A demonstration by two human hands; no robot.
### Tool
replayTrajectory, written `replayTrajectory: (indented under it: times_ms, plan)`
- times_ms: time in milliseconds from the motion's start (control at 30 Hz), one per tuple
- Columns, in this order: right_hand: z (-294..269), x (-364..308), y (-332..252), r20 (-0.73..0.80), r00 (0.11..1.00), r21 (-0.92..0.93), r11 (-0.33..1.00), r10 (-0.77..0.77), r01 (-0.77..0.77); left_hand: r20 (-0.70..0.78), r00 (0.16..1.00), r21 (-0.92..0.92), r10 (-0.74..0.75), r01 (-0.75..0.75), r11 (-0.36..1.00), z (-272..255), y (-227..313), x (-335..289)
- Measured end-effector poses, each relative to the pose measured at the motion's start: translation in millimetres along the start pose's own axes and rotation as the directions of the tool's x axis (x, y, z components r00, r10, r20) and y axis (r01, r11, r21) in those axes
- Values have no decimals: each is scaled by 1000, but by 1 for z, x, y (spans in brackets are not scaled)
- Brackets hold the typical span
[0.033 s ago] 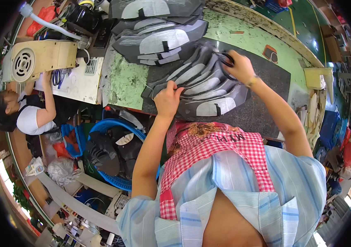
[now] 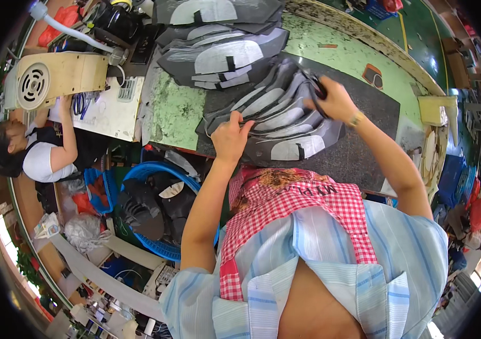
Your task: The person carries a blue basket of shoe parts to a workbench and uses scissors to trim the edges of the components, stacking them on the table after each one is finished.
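A fanned row of dark grey shoe-upper pieces (image 2: 292, 117) with pale curved panels lies overlapping on a dark cutting mat (image 2: 373, 130). At the row's left side, my left hand (image 2: 230, 138) pinches the edge of one piece between thumb and fingers. My right hand (image 2: 337, 101) is closed round the black handles of a pair of scissors (image 2: 320, 90) at the row's far right end. The scissors' blades are hard to make out against the dark pieces. Behind the row, more such pieces (image 2: 243, 53) are piled in overlapping stacks.
A worn green tabletop (image 2: 175, 110) carries the mat. A small orange-edged piece (image 2: 372, 75) lies at the right. Below left stands a blue basket (image 2: 138, 169) of dark pieces. Another person (image 2: 48, 150) works at a cream machine (image 2: 62, 79) on the far left.
My right hand has shifted slightly right and nearer with the scissors, its wrist turning a little. My left hand keeps its pinch in nearly the same place.
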State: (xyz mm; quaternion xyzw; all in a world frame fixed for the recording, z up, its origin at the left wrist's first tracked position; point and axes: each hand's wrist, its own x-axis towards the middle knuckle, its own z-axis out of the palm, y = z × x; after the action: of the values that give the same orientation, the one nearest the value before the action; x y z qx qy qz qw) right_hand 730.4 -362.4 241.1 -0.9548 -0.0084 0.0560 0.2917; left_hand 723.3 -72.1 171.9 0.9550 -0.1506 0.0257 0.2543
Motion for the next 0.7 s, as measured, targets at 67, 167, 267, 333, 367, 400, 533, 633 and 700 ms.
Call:
replayTrajectory:
  times_ms: [67, 167, 267, 333, 367, 400, 533, 633, 700]
  plan:
    - [-14, -20, -2, 638, 770, 456, 815, -19, -358, 142, 989, -160, -51, 74, 984, -26, -4, 4]
    - [15, -47, -19, 977, 211, 171, 504, 24, -847, 378, 923, -441, -64, 241, 865, -50, -23, 5]
    - [44, -37, -40, 961, 262, 263, 604, -92, -753, 295, 952, -577, 86, 106, 810, -52, -34, 4]
    - [59, -32, -50, 934, 352, 262, 565, 54, -783, 284, 955, -544, 85, 88, 835, -53, -37, 4]
    - [57, -33, -53, 935, 349, 259, 568, 55, -782, 278, 957, -512, 81, 76, 856, -53, -38, 2]
    - [52, -35, -55, 893, 442, 278, 674, 80, -684, 276, 958, -515, 78, 79, 854, -54, -37, 0]
    - [34, -51, -50, 760, 648, 470, 653, 41, -594, 235, 966, -523, 106, 34, 851, -61, 0, -7]
    - [34, -51, -54, 549, 835, 706, 521, 24, -480, 163, 970, -626, 179, -38, 779, -67, 62, -14]
    - [36, -43, -58, 306, 947, 862, 395, 95, -318, 113, 980, -643, 164, -54, 764, -54, 65, -10]
